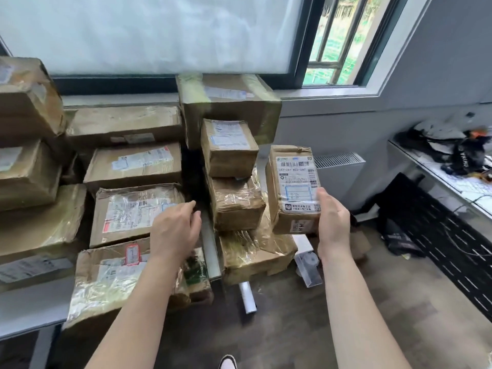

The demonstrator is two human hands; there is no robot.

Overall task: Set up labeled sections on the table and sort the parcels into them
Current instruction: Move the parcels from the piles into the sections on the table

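The right hand (332, 225) grips a small brown cardboard parcel with a white barcoded shipping label (294, 187), fingers wrapped round its lower right edge, label side up toward the camera. The parcel is held in the air, just to the right of a leaning stack of tape-wrapped brown cardboard boxes (234, 182) and off the right end of the grey tabletop (32, 304). The left hand (175, 230) is empty, fingers loosely curled and part open, hovering over a flat cardboard parcel with a torn plastic-covered label (133, 211) on the tabletop.

Recommended procedure, judged from this position:
1. Keep the label level and facing up until the address code is read.
2. Support the underside with the free hand before moving.
3. Avoid brushing the stack; it appears unstable.
4. No section labels are visible on the tabletop; confirm the destination first.
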